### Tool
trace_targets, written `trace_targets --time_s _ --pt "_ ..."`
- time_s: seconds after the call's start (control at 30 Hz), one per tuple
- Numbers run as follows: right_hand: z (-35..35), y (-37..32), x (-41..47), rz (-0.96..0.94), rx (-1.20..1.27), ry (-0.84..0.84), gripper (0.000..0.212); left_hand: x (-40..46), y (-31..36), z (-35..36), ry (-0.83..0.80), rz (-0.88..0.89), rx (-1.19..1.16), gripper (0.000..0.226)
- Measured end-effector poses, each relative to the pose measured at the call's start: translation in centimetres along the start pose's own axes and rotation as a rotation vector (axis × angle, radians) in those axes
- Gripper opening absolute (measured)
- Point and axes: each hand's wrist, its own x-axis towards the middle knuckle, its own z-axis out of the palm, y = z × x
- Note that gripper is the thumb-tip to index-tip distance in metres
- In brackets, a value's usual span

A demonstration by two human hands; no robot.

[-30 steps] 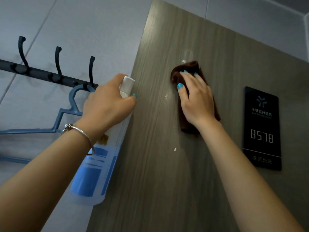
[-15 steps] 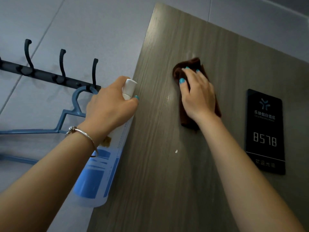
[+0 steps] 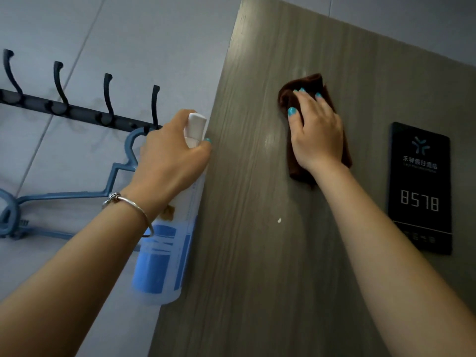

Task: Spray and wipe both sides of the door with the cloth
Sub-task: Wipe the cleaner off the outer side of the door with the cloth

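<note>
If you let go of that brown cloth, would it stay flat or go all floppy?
Probably floppy. The brown cloth is bunched above the right hand and hangs limp below the palm, so it likely has no stiffness. It looks thin and soft, so probably light. Only the hand presses it against the door, so released it would likely slide down and drop.

A: Door point(image 3: 257, 253) surface recorded as grey-brown wood-grain laminate, matt, with a faint sheen near the cloth point(image 3: 296, 161). Cloth noted as brown, soft, napped fabric.

B: Spray bottle point(image 3: 164, 264) logged as translucent plastic with a printed blue label; white cap smooth. Bracelet point(image 3: 134, 204) noted as polished silver metal.

A: Number plaque point(image 3: 419, 186) entered as glossy black. Hook rail point(image 3: 77, 109) dark, matt; hanger point(image 3: 64, 194) blue plastic. Wall tiles point(image 3: 128, 34) smooth, pale grey.
</note>
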Motion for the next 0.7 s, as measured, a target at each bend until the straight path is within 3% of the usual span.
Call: trace_targets --time_s 0.13,0.3,0.7 --pt "0.0 0.5 -4.5 0.004 -0.005 0.014 0.051 -2.3 0.9 -1.6 -0.021 0.055 -0.03 0.029" --pt "-0.3 1.5 -8.6 0.035 -0.004 0.033 0.052 -5.4 1.4 -2.1 -0.143 -0.014 -0.104 0.032" --pt "-1.3 3.8 -16.8 0.106 -0.007 0.028 0.053 -11.8 2.3 2.6 -0.325 -0.107 -0.363 0.04"
